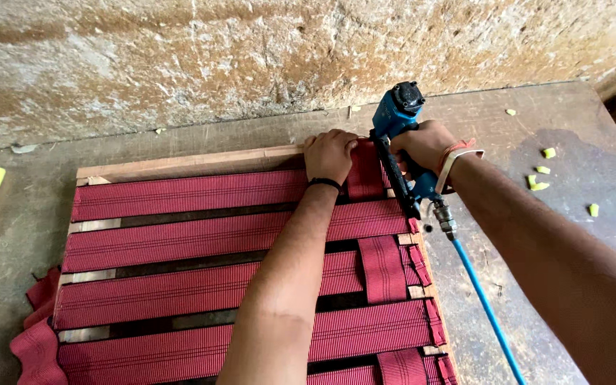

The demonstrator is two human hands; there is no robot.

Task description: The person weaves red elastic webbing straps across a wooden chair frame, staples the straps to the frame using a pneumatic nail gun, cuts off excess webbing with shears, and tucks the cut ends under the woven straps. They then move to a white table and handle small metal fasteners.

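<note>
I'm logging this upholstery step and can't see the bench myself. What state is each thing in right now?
left hand: pressing the vertical red strap flat at the frame's top edge
right hand: gripping the blue staple gun, nose down on that strap
blue air hose: connected to the gun
red webbing: stretched across the wooden frame, partly interwoven

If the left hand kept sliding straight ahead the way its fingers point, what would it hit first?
Probably the far rail of the wooden frame, right beyond the left hand; past that lies bare floor, then the rough wall.
</note>
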